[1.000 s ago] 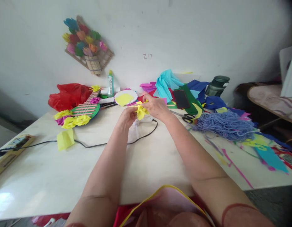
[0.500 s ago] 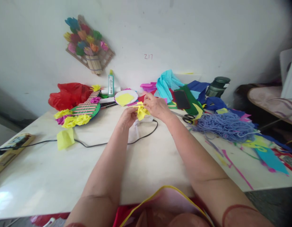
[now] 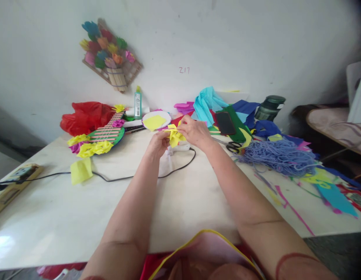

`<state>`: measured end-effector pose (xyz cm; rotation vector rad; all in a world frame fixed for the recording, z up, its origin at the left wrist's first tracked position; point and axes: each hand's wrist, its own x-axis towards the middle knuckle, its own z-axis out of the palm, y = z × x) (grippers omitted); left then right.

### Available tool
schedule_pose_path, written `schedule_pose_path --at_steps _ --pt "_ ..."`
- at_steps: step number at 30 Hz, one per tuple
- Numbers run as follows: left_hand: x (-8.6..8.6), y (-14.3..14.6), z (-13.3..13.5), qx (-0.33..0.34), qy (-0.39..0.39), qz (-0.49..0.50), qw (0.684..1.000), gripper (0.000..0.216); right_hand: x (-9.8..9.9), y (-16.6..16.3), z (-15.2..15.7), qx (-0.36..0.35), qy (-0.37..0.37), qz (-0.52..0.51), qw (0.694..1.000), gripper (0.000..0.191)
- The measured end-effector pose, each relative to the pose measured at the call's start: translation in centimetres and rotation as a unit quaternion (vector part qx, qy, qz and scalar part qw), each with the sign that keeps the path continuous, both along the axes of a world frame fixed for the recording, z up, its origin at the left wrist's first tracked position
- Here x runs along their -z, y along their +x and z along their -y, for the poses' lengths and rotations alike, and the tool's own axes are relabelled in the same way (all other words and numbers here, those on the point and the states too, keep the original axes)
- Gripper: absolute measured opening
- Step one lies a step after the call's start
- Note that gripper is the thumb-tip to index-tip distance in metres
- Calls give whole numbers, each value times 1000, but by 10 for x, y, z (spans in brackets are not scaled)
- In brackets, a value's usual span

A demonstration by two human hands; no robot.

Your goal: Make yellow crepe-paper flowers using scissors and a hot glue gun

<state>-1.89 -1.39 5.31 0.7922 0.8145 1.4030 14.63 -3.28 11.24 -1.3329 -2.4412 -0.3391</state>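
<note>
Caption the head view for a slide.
Left hand and right hand hold yellow paper over the table, with scissors and yarn at right.

A pale table [image 3: 180, 206] carries a power strip [image 3: 13, 188], black cable [image 3: 118, 180] and blue yarn [image 3: 281, 156].

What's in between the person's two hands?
In the head view, crumpled yellow paper sits between the left hand and the right hand, at their fingertips. A white thing with a black cord shows just below it.
</note>
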Motion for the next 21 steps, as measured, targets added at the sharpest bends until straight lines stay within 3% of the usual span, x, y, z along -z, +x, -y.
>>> schedule_pose_path --at_steps 21 --pt "0 -3 0 -16 3 5 1000 24 1 10 -10 0 -9 -24 1000 33"
